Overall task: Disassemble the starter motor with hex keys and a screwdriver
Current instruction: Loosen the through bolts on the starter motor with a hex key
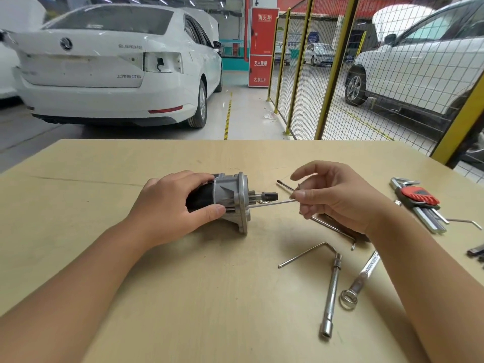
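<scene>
Starter motor (230,200): lies on its side near the middle of the table (131,166), black body toward 9 o'clock, grey flanged housing and pinion shaft toward 3 o'clock.
Left hand (170,208): wraps over the black body from the 9 o'clock side, fingers curled across the top, thumb pressed against the near side by the housing.
Long rod (272,203): thin and silver, runs from the housing flange out toward 3 o'clock, nearly level.
Right hand (340,197): at 3 o'clock of the motor, apart from it; thumb and curled fingers pinch the outer end of the long rod, index finger lifted above.
Screwdriver (284,185): tip shows just beyond the pinion, at 2 o'clock of the motor; the rest is hidden behind the right hand.
Loose hex key (306,254): L-shaped, on the table at 5 o'clock of the motor.
Socket wrench (331,297): tubular, lies beside the loose hex key, running toward 6 o'clock.
Flat wrench (362,277): partly under the right forearm, ring end toward 6 o'clock.
Hex key set (419,199): red holder, at 3 o'clock beyond the right hand, near the table edge.
White car (112,64): at 11 o'clock beyond the table.
Yellow mesh fence (335,69): at 1 o'clock.
</scene>
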Available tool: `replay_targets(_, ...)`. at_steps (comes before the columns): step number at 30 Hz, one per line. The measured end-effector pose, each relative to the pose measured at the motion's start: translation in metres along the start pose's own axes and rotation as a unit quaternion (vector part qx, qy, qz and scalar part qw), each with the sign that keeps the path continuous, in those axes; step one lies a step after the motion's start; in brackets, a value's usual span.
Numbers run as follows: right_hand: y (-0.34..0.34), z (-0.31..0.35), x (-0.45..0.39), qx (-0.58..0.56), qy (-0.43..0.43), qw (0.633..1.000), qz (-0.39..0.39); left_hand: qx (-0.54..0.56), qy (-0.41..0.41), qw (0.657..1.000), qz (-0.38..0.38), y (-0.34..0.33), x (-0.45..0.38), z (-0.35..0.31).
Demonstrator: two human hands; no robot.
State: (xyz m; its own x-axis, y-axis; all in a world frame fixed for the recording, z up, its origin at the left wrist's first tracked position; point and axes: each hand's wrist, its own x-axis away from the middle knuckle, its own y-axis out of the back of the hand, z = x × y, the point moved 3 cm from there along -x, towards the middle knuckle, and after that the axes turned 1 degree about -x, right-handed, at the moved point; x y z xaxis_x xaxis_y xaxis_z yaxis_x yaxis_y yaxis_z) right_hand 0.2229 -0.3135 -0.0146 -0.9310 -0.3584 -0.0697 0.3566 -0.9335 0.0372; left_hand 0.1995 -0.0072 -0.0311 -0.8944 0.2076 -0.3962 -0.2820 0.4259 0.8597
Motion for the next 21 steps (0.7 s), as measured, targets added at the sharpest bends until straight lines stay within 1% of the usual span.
replay_targets(4,0.001,0.001,0.001,-0.020,-0.002,1.000,0.005,-0.001,-0.002,1.000,-0.001,0.000,0.000,0.001)
replay_targets(8,0.000,0.002,0.002,-0.058,-0.011,0.998,0.035,-0.002,-0.001,1.000,0.001,-0.001,0.000,0.001)
replay_targets(10,0.001,0.002,0.003,-0.058,-0.019,0.996,0.060,0.000,0.000,1.000,0.000,-0.001,0.000,0.001)
replay_targets(14,0.006,-0.003,0.005,-0.014,-0.062,0.991,0.114,0.005,-0.002,1.000,-0.003,-0.001,0.000,0.000)
replay_targets(18,0.008,-0.009,0.004,0.012,-0.115,0.987,0.111,0.002,-0.001,1.000,-0.003,-0.001,0.000,0.001)
replay_targets(21,0.009,-0.012,0.004,0.070,-0.141,0.982,0.106,0.002,-0.001,1.000,-0.003,-0.001,0.000,0.000)
